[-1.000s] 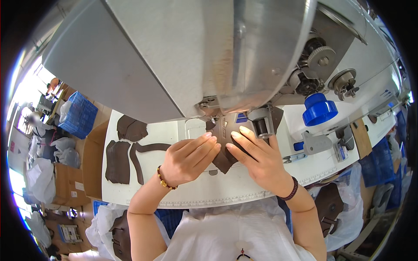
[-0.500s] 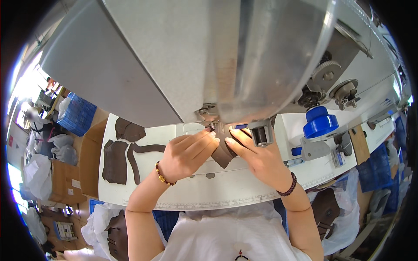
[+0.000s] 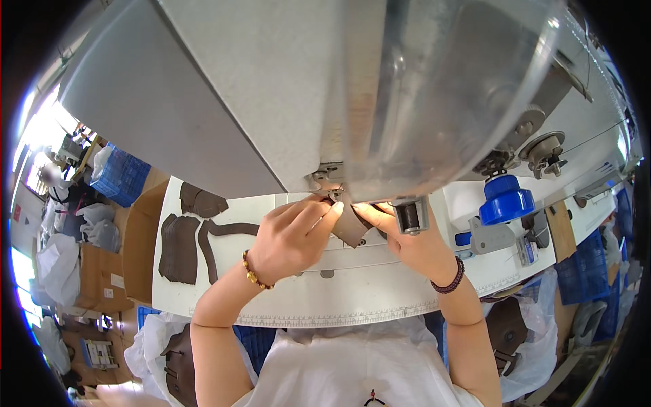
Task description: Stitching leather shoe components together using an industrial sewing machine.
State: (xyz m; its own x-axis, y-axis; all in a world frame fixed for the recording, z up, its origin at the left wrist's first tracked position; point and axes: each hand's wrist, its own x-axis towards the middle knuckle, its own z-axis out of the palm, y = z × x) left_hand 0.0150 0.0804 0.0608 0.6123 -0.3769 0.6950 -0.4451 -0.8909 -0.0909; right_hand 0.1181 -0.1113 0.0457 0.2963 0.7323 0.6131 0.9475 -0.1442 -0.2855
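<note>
Under the needle area [image 3: 335, 192] of a sewing machine [image 3: 271, 102] lies a brown leather-like piece [image 3: 349, 230], its pointed end toward me. My left hand [image 3: 291, 234] grips its left edge close to the presser foot, thumb and bent fingers pinched together. On the other side, my right hand [image 3: 417, 249] has its fingers closed at the right edge, fingertips near the needle area. A metal roller part [image 3: 410, 216] hides some of those right fingers. A darker edge shows beneath the piece on its right.
Brown cut pieces [image 3: 178, 249] and curved strips [image 3: 230, 230] lie left on the white table [image 3: 325, 298]. A blue knob [image 3: 506, 201] juts out at right. A transparent cover [image 3: 447, 102] hangs above the hands. Bags with brown pieces [image 3: 510, 325] flank my lap.
The brown piece has moved a little away from me, toward the machine. My left thumb and fingers have drawn into a tighter pinch, and my right fingers sit further behind the roller part.
</note>
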